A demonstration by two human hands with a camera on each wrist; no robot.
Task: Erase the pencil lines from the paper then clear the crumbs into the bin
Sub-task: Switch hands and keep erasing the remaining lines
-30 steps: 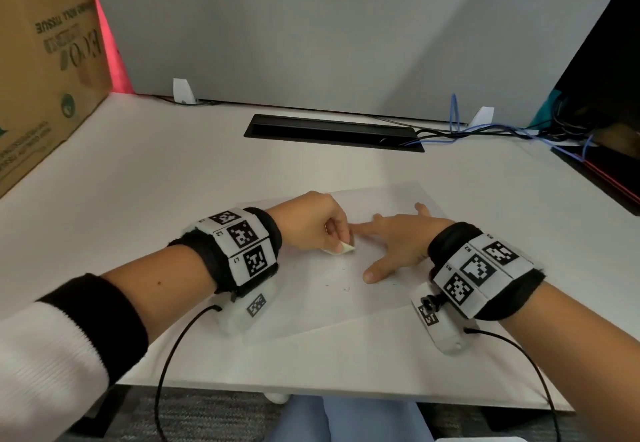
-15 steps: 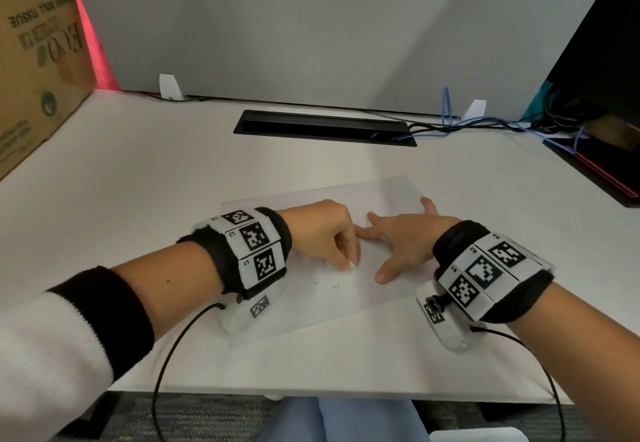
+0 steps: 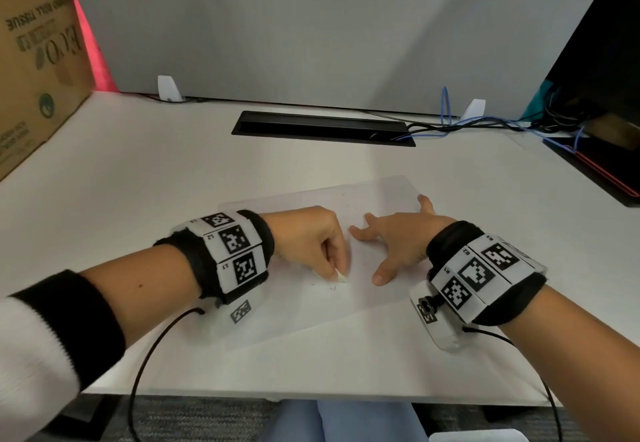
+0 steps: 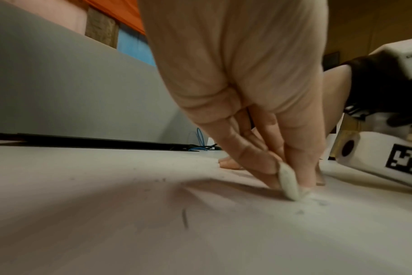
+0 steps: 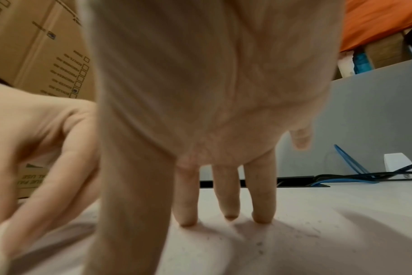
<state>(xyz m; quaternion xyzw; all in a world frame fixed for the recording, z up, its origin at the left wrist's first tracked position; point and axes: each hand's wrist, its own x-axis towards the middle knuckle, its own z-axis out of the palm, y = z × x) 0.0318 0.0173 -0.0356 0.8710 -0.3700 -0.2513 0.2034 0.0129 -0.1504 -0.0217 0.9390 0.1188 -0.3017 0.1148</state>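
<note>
A white sheet of paper (image 3: 304, 306) lies tilted on the desk in front of me. My left hand (image 3: 311, 244) pinches a small white eraser (image 3: 342, 278) and presses its tip onto the sheet; in the left wrist view the eraser (image 4: 288, 184) sits between thumb and fingers, touching the paper (image 4: 200, 232). A short pencil stroke (image 4: 185, 218) and grey crumbs (image 4: 318, 201) lie near it. My right hand (image 3: 394, 240) rests flat with spread straight fingers on the paper's right half; its fingertips (image 5: 226, 214) press down on the paper (image 5: 294, 241). No bin is in view.
A cardboard box (image 3: 34, 60) stands at the far left. A grey partition (image 3: 311, 25) closes the back of the desk, with a black cable slot (image 3: 322, 128) and blue and black cables (image 3: 467, 122) before it. A dark device (image 3: 595, 164) sits at the right edge.
My left hand has drawn the eraser down the sheet toward me, away from the right index fingertip. The right hand has stayed pressed on the paper.
</note>
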